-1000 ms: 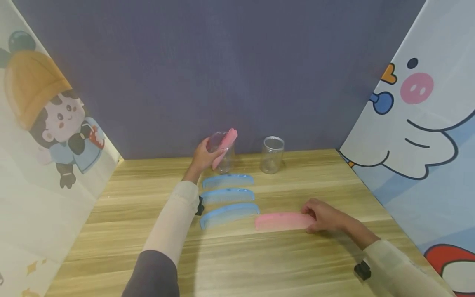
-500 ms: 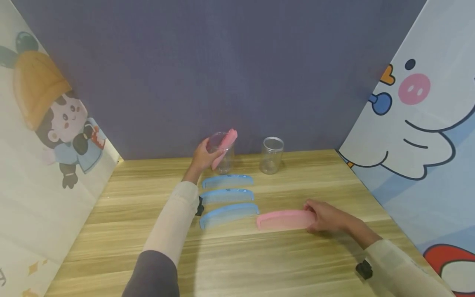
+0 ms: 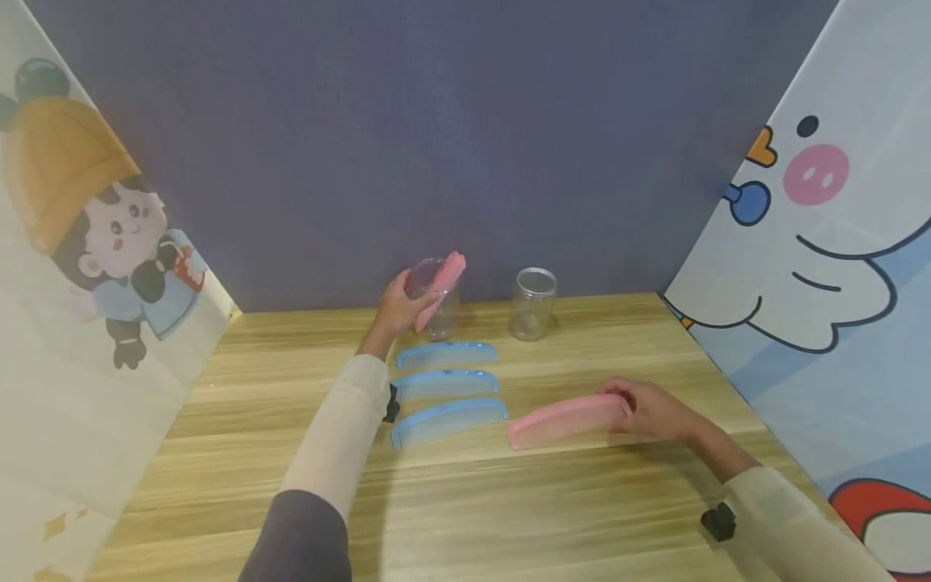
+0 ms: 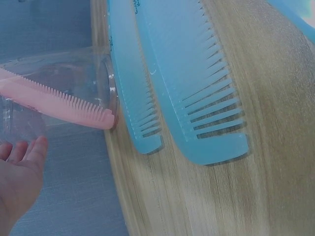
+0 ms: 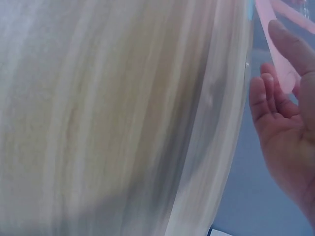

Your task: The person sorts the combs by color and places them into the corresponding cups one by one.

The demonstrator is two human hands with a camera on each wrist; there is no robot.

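In the head view my left hand (image 3: pixel 398 307) holds a clear plastic jar (image 3: pixel 440 322) at the back of the table. Inside the jar a pink comb (image 3: pixel 447 273) leans to the right, its top above the rim. The left wrist view shows this comb (image 4: pixel 64 105) through the jar's wall. My right hand (image 3: pixel 650 411) pinches the right end of another pink comb (image 3: pixel 567 419), held at a slant with its right end raised. Three blue combs (image 3: pixel 447 352) lie in a column between the hands; two blue combs (image 4: pixel 192 88) fill the left wrist view's middle.
A second clear jar (image 3: pixel 533 305) with a silvery rim stands to the right of the held one. A dark back wall (image 3: pixel 465 145) rises behind the wooden table (image 3: pixel 509 517). Printed cartoon panels (image 3: pixel 815 267) border both sides.
My right hand has lifted its end of the pink comb off the table and shifted slightly right and back. The left hand, the jar and the blue combs have stayed put.
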